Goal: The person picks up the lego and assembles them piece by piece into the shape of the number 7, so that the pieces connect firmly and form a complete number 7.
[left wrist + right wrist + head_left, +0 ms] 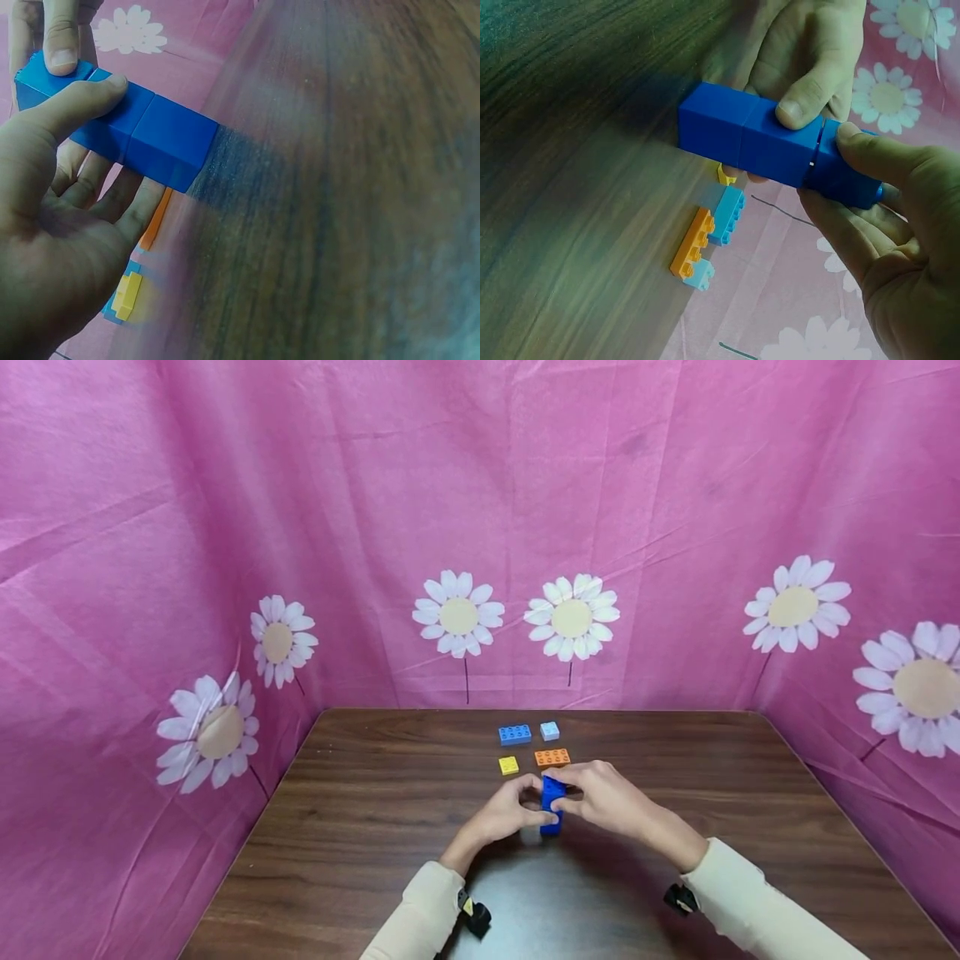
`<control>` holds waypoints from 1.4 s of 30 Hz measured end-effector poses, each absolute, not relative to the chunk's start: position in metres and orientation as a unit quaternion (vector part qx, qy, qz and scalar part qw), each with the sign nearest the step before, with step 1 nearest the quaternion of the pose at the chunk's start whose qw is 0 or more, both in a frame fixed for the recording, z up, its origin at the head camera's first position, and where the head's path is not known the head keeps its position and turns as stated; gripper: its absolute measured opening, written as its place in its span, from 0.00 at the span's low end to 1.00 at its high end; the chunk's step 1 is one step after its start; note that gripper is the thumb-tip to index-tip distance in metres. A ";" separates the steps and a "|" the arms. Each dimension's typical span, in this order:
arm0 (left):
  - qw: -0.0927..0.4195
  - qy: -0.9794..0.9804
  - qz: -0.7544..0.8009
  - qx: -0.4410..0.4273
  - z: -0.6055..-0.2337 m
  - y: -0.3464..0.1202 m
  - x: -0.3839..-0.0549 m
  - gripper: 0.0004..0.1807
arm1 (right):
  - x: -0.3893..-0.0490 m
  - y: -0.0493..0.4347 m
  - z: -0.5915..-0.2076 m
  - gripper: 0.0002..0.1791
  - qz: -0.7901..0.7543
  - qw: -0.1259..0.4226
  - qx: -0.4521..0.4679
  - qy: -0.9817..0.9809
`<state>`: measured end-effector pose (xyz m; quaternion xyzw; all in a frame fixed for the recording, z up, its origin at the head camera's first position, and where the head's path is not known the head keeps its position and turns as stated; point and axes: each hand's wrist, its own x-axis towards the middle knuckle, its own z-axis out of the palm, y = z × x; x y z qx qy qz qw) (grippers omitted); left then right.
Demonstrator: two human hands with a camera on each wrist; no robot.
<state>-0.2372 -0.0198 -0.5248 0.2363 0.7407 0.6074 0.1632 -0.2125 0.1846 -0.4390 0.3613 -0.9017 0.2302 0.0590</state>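
A stack of dark blue toy building bricks [552,789] stands upright on the wooden table. Around its middle my left hand [501,814] holds it, thumb on the near face and fingers behind. The top brick [836,169] is pinched between the thumb and fingers of my right hand [618,800]. In the right wrist view a thin gap shows between this top brick and the middle brick [776,146]. The lowest brick [174,139] meets the tabletop in the left wrist view.
Behind the hands lie an orange brick [552,757], a small yellow brick [508,766], a blue eight-stud brick [514,734] and a small light blue brick [550,731]. A pink cloth with daisies [517,510] hangs along the back and sides of the table [360,827].
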 end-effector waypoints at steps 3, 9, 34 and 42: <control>0.168 0.743 0.605 0.233 -0.524 -0.021 -0.237 0.19 | -0.212 0.184 -0.439 0.26 0.229 0.061 0.365 -0.900; 0.173 0.738 0.609 0.232 -0.523 -0.020 -0.238 0.21 | -0.213 0.185 -0.439 0.25 0.239 0.068 0.358 -0.900; 0.172 0.736 0.617 0.219 -0.523 -0.019 -0.235 0.20 | -0.213 0.183 -0.441 0.26 0.228 0.055 0.333 -0.914; 0.174 0.735 0.617 0.224 -0.524 -0.019 -0.237 0.19 | -0.210 0.182 -0.442 0.26 0.255 0.036 0.298 -0.919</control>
